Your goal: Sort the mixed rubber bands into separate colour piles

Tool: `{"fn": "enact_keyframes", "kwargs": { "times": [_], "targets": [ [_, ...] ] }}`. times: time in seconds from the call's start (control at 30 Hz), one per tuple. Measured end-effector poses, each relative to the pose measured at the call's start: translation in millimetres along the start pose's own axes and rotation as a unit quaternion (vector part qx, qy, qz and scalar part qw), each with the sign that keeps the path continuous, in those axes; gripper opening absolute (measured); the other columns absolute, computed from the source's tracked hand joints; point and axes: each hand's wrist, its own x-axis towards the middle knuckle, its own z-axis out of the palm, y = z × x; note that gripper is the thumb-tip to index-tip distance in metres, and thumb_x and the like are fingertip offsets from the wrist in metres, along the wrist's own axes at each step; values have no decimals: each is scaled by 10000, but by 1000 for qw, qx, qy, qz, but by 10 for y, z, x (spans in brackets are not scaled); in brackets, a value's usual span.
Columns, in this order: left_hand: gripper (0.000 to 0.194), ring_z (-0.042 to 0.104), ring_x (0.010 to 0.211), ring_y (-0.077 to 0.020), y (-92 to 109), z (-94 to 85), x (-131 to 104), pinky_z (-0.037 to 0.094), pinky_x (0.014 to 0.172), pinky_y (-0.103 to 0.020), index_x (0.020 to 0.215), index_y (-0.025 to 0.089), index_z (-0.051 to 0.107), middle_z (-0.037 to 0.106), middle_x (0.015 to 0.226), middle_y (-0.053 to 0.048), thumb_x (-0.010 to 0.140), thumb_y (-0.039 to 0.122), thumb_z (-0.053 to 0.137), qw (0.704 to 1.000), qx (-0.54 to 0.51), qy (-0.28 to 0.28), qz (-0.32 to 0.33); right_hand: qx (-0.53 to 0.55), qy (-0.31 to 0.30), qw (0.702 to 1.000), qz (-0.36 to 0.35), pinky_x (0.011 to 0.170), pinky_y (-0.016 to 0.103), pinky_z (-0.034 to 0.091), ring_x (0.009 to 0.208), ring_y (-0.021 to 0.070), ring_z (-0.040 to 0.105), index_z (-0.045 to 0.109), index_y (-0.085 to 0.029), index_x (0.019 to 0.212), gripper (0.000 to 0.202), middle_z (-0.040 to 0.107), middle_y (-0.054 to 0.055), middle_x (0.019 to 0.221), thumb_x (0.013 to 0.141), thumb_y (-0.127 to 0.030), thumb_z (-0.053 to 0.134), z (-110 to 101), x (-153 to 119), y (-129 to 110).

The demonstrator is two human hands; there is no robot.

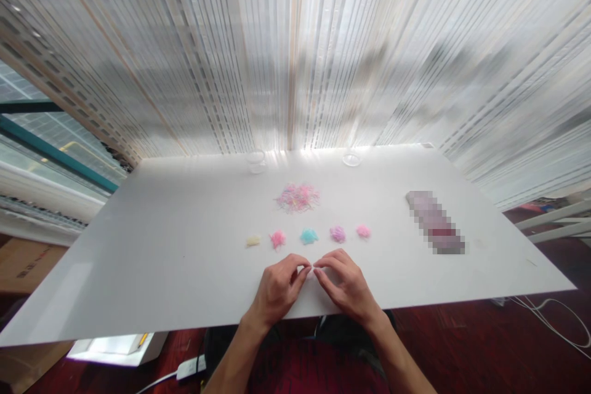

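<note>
My left hand and my right hand meet near the table's front edge, thumb and forefinger pinched on each. Whatever sits between the fingertips is too small to make out. Just beyond them runs a row of small heaps: a pale yellow heap, a bright pink heap, a turquoise heap, a purple heap and a light pink heap. Farther back lies a larger mixed heap of thin, mostly pink, string-like pieces.
Two clear round dishes or lids, a left one and a right one, rest at the back of the white table. A blurred-out oblong object lies to the right. Behind the table hangs a pale striped curtain.
</note>
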Motion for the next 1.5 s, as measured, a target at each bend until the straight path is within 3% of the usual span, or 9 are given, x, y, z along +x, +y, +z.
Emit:
{"fn": "enact_keyframes", "kwargs": {
  "times": [0.33,0.67,1.5],
  "targets": [
    [93,598,618,-100,-54,38,-9,530,624,-211,1037,198,706,755,952,-25,981,237,642,996,-75,28,-32,5,6,1000,9,755,329,581,836,202,678,725,-228,976,122,702,51,872,1014,-221,610,21,-10,32],
    [117,615,640,-113,-60,53,-13,550,621,-215,1010,198,737,763,935,-53,987,252,636,992,-113,43,-45,-7,20,1000,9,735,322,601,827,203,692,730,-239,1028,101,705,55,878,999,-228,634,11,-7,20],
    [114,668,724,-128,-88,64,-38,553,635,-218,1049,210,713,749,968,-56,991,192,617,992,-110,38,-38,-1,26,999,21,717,306,586,807,197,689,722,-241,982,108,699,48,864,986,-182,631,21,-12,34]
  ]
}}
